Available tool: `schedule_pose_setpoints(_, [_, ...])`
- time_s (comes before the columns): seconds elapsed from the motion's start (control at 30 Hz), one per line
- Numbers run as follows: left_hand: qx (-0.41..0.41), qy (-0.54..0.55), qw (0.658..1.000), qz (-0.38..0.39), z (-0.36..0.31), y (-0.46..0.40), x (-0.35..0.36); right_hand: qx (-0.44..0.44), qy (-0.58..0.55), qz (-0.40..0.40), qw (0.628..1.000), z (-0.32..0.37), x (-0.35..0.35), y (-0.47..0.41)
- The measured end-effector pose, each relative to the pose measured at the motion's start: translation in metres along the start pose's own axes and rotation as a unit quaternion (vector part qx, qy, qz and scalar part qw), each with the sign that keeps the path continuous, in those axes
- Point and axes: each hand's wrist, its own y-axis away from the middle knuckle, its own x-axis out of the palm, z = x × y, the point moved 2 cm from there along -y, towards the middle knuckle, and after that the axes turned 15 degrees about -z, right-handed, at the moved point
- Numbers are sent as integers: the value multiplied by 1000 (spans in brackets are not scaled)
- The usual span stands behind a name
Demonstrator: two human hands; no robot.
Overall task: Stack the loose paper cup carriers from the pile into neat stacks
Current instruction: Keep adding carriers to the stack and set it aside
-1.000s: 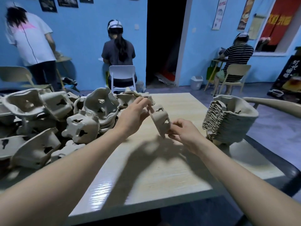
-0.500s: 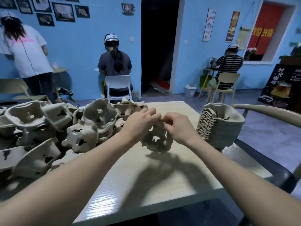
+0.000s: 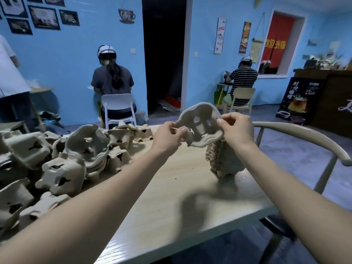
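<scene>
One grey-brown pulp cup carrier (image 3: 200,126) hangs in the air above the table, its hollow side turned toward me. My left hand (image 3: 168,137) pinches its left rim and my right hand (image 3: 236,128) pinches its right rim. Directly below and behind it stands the neat stack of carriers (image 3: 222,159), partly hidden by my right forearm. A loose pile of carriers (image 3: 62,155) covers the left side of the light wooden table (image 3: 171,197).
A curved chair back (image 3: 304,136) rises at the table's right edge. Three people work at the blue wall beyond, two of them seated on chairs (image 3: 119,109). A dark counter (image 3: 331,100) stands at the far right.
Both hands have lifted the carrier up and to the right, over the neat stack, and turned it so its hollow side faces me. The camera has tilted upward.
</scene>
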Motion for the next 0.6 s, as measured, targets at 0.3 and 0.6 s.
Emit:
schedule_pose_setpoints(0.3, [3, 77, 997, 3, -41, 6, 67, 81, 8, -119, 990, -36, -36, -34])
schedule_pose_setpoints(0.6, [48, -30, 995, 81, -33, 17, 90, 144, 54, -92, 984, -71, -35, -36])
